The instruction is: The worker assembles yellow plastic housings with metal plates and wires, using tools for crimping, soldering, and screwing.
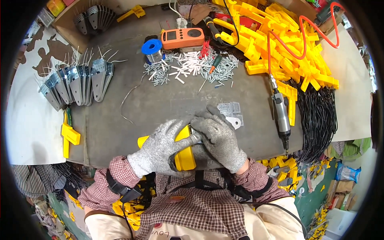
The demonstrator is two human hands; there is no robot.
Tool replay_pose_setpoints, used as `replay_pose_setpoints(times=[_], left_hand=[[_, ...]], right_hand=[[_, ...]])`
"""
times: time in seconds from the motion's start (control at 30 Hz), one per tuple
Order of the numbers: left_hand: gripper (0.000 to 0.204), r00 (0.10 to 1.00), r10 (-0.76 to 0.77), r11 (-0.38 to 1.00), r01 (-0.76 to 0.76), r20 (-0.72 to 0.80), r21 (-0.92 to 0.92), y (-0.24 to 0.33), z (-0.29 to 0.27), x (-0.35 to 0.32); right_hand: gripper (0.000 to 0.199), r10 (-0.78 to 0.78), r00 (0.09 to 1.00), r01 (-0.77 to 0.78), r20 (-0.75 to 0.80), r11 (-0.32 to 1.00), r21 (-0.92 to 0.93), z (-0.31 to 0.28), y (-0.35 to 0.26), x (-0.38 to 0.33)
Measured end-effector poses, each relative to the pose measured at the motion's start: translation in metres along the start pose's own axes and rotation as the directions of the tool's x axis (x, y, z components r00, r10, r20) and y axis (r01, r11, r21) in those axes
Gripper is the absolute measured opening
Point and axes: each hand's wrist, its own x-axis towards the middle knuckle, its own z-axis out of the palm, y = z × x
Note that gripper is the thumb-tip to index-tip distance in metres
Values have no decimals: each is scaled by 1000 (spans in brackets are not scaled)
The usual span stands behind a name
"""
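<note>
Both my hands wear grey knit gloves. My left hand (158, 146) is wrapped round a yellow plastic housing (185, 158) at the near edge of the bench, its thumb stretched across the piece. Against the housing's right side, my right hand (219, 138) has its fingers bent and pressed together. Some metal shows between the two hands, but what the right fingers pinch is hidden. Just beyond the right hand lie a flat grey part (229, 108) with cutouts and a pale metal plate (235, 122) with a hole, partly covered by that hand.
Yellow housings (280, 44) heap up at the far right. An air screwdriver (281, 116) on a red coiled hose lies right, beside black cables (318, 120). Screws (224, 70), a solder spool (152, 50) and an orange multimeter (182, 38) sit ahead. Metal brackets (78, 84) stand left.
</note>
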Motion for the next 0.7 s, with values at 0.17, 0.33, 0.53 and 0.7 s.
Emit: replay_pose_setpoints(times=[0.17,0.33,0.53,0.7], left_hand=[[104,1000,-24,996,24,1,90,4,3,3],[95,999,-6,1000,6,48,8,5,-3,-1],[108,999,34,999,-34,-2,5,0,0,0],[95,1000,13,1000,-13,27,13,4,-3,3]], right_hand=[[35,-39,998,39,42,999,8,-7,9,0],[36,-30,999,30,20,1000,-10,-4,8,4],[39,9,1000,-9,-11,1000,0,0,7,-1],[35,5,999,-5,-38,1000,6,-2,4,2]])
